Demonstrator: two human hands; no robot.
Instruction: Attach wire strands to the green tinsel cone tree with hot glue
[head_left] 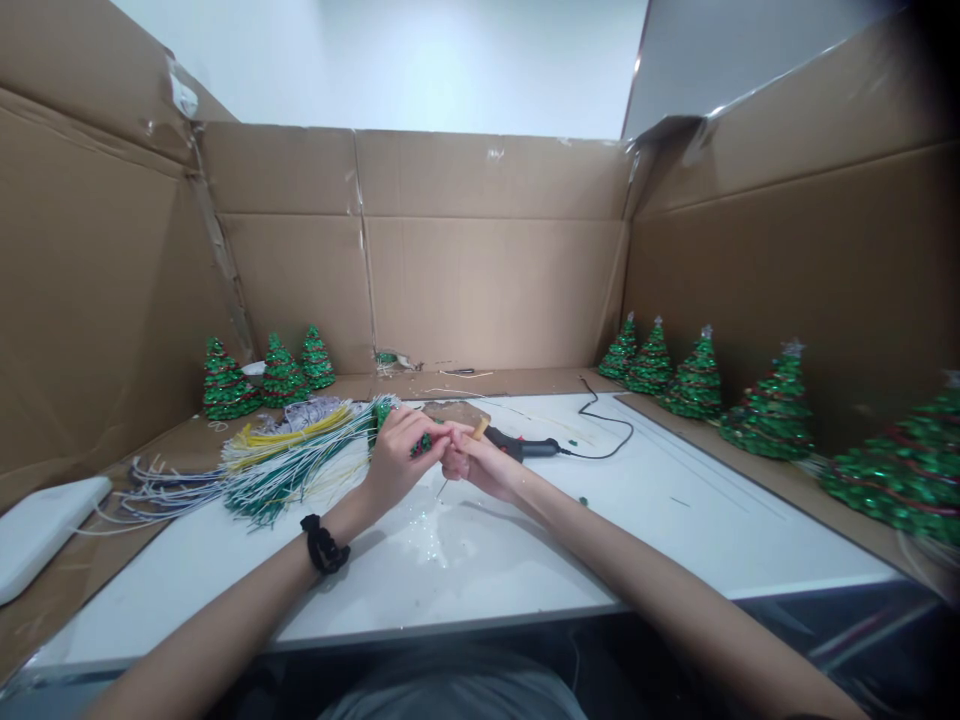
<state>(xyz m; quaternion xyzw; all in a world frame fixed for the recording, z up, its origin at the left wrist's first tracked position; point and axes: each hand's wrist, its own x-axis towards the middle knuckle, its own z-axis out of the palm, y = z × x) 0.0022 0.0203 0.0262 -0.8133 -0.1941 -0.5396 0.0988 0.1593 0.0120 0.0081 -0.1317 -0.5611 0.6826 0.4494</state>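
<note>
My left hand point(405, 445) and my right hand point(480, 462) meet above the middle of the white table point(540, 580), fingertips touching. Both are closed, the left in a pinch. A thin wire-like strand point(442, 490) sticks out below the fingers of my right hand. Beside that hand's thumb shows a short tan piece point(480, 428); whether it is held cannot be told. Green tinsel point(421, 443) appears behind and between my left fingers, mostly hidden. Just beyond my right hand lies a black tool with a cord, like a glue gun point(536, 447).
Bundles of green, white and yellow wire strands point(277, 465) lie left. Small tinsel trees point(229, 380) stand back left; star-topped ones point(772, 405) line the right cardboard wall point(795, 260). A brown block point(454, 410) lies behind my hands. A white box point(49, 530) sits far left.
</note>
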